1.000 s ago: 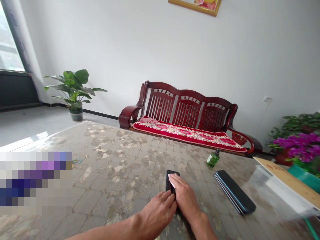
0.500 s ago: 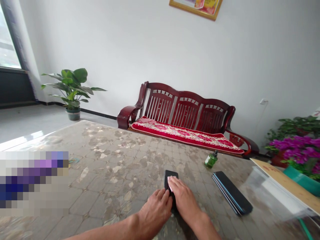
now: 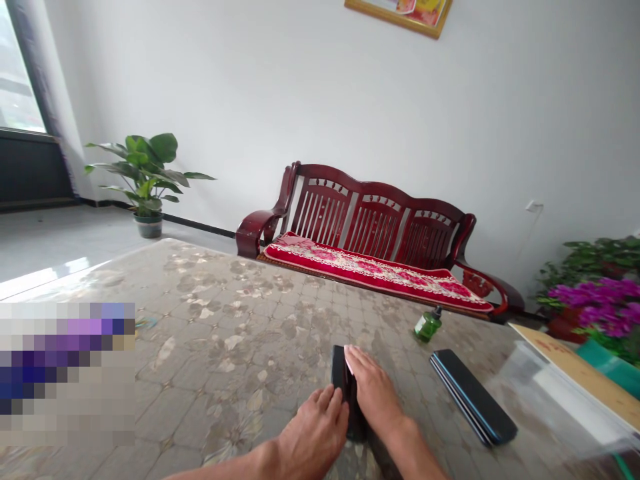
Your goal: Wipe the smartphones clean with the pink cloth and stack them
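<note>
A dark, narrow, flat object (image 3: 339,367) lies on the patterned table in front of me, partly covered by my hands. My left hand (image 3: 317,423) grips its left side with curled fingers. My right hand (image 3: 375,387) is along its right edge, fingers together, with a small pale thing just showing by the fingertips. To the right lies a dark, long case (image 3: 473,397) with layered edges. Farther back stands a small green bottle (image 3: 428,325) with a black top.
The table (image 3: 200,347) carries a clear plastic sheet and a tan board (image 3: 575,373) at the right, beside purple flowers (image 3: 600,303). Beyond it are a red wooden bench (image 3: 375,220) and a potted plant (image 3: 150,177). A blurred patch hides the left edge.
My right hand's fingers have shifted right, from the top of the dark object to its right edge, and the pale thing is less visible. The view has moved slightly.
</note>
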### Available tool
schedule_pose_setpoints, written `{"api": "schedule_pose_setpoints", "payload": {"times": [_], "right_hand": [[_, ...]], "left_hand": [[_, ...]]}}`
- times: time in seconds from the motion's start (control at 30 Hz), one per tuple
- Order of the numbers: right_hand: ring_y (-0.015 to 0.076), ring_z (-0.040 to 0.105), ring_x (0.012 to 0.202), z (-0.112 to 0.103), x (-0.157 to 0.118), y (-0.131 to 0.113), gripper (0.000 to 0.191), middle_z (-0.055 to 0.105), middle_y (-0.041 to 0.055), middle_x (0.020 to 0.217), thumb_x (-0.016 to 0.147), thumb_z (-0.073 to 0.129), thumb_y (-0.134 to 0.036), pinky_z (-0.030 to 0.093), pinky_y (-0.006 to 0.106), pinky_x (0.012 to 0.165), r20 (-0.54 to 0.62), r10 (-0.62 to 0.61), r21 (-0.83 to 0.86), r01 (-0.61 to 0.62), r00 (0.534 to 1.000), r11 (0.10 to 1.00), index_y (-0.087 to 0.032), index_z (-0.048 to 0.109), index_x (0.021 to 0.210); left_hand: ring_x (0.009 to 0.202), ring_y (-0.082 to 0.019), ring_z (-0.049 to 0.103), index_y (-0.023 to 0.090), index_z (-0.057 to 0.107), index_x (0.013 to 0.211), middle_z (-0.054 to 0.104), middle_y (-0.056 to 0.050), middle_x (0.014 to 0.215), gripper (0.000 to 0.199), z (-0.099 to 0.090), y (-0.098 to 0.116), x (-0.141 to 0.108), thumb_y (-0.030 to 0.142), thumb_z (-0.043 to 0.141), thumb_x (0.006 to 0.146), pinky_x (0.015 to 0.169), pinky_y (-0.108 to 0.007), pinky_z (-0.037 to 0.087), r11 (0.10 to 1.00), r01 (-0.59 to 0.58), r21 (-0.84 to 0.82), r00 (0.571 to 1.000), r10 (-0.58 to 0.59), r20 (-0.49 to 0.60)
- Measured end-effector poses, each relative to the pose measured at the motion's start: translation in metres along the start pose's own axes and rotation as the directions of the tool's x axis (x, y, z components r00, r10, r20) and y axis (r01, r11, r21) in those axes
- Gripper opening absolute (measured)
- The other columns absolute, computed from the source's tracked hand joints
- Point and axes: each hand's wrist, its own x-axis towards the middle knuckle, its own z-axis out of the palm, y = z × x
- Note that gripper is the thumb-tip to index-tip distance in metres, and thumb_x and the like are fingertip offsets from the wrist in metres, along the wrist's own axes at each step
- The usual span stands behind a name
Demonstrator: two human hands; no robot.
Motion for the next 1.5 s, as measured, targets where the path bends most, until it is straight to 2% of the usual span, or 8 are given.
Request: {"api": "schedule_pose_setpoints", "payload": {"times": [0.1, 0.27, 0.4, 0.53, 0.8, 1.07, 1.33, 1.5], "right_hand": [[0.0208, 0.05, 0.129, 0.003, -0.016, 0.001, 0.062, 0.053, 0.0099, 0.139, 0.079, 0.034, 0.002, 0.04, 0.037, 0.11, 0.012, -0.005, 0.006, 0.005, 1.0, 1.0, -0.013, 0.054, 0.136], [0.0183, 0.049, 0.13, 0.002, -0.042, 0.004, 0.061, 0.052, 0.0047, 0.141, 0.082, 0.035, -0.001, 0.04, 0.035, 0.11, 0.019, -0.029, 0.048, 0.029, 0.999, 0.998, -0.019, 0.052, 0.138], [0.0188, 0.05, 0.129, -0.003, -0.018, 0.004, 0.062, 0.055, 0.0069, 0.138, 0.08, 0.034, 0.001, 0.038, 0.036, 0.112, 0.042, 0.001, 0.024, -0.002, 0.999, 1.0, -0.016, 0.055, 0.135], [0.02, 0.051, 0.128, -0.005, 0.004, 0.001, 0.061, 0.056, 0.0104, 0.137, 0.08, 0.032, 0.002, 0.038, 0.036, 0.111, 0.051, 0.024, -0.024, -0.023, 0.998, 0.999, -0.011, 0.055, 0.134], [0.0183, 0.046, 0.132, 0.007, -0.038, 0.001, 0.063, 0.049, 0.0048, 0.143, 0.081, 0.036, 0.0, 0.041, 0.035, 0.11, 0.027, -0.096, 0.011, 0.096, 0.995, 0.995, -0.018, 0.05, 0.139], [0.0197, 0.049, 0.13, 0.0, 0.009, -0.013, 0.062, 0.053, 0.0094, 0.14, 0.079, 0.032, 0.002, 0.038, 0.036, 0.112, 0.078, -0.013, -0.061, 0.018, 0.997, 0.998, -0.012, 0.054, 0.136], [0.0201, 0.05, 0.129, 0.003, -0.02, -0.017, 0.064, 0.053, 0.008, 0.14, 0.078, 0.034, 0.003, 0.04, 0.038, 0.11, 0.116, -0.078, -0.081, 0.088, 0.99, 0.993, -0.016, 0.053, 0.137], [0.0207, 0.051, 0.129, -0.002, 0.009, -0.025, 0.062, 0.053, 0.0108, 0.14, 0.08, 0.033, 0.003, 0.037, 0.041, 0.112, 0.104, -0.016, -0.091, 0.025, 0.994, 0.996, -0.014, 0.055, 0.135]], "left_hand": [[0.115, -0.033, 0.056, 0.005, 0.061, 0.119, 0.062, -0.02, 0.121, 0.033, -0.003, 0.0, 0.001, 0.024, 0.052, 0.093, 0.095, -0.043, 0.046, 1.0, 0.004, 0.025, 1.0, -0.004, -0.005], [0.116, -0.032, 0.056, 0.004, 0.061, 0.117, 0.063, -0.02, 0.12, 0.033, -0.01, 0.001, 0.002, 0.024, 0.048, 0.095, 0.095, -0.044, 0.046, 0.999, -0.018, 0.03, 1.0, 0.017, 0.025], [0.117, -0.034, 0.055, 0.0, 0.056, 0.124, 0.06, -0.023, 0.125, 0.041, -0.019, 0.0, 0.002, 0.026, 0.048, 0.094, 0.094, -0.043, 0.046, 0.999, -0.02, 0.029, 0.999, 0.019, 0.051], [0.115, -0.032, 0.057, 0.003, 0.06, 0.121, 0.062, -0.02, 0.122, 0.037, -0.02, -0.002, 0.003, 0.026, 0.049, 0.093, 0.093, -0.042, 0.046, 0.999, -0.026, 0.031, 0.998, 0.025, 0.051], [0.102, -0.029, 0.059, 0.005, 0.063, 0.112, 0.066, -0.018, 0.11, 0.031, -0.008, 0.0, 0.005, 0.026, 0.052, 0.092, 0.083, -0.04, 0.047, 0.998, -0.009, 0.066, 1.0, 0.01, -0.017], [0.091, -0.026, 0.061, 0.006, 0.064, 0.106, 0.067, -0.015, 0.103, 0.027, -0.014, -0.001, 0.005, 0.025, 0.053, 0.09, 0.076, -0.037, 0.048, 0.997, -0.003, 0.082, 0.998, 0.009, -0.065], [0.089, -0.026, 0.06, 0.006, 0.066, 0.102, 0.066, -0.014, 0.097, 0.024, -0.012, -0.001, 0.007, 0.024, 0.055, 0.089, 0.072, -0.036, 0.049, 0.994, 0.004, 0.109, 0.996, 0.006, -0.089], [0.089, -0.026, 0.06, 0.007, 0.066, 0.1, 0.066, -0.015, 0.098, 0.023, -0.011, -0.001, 0.005, 0.024, 0.056, 0.088, 0.072, -0.036, 0.049, 0.997, -0.008, 0.08, 0.998, 0.013, -0.063]]}}
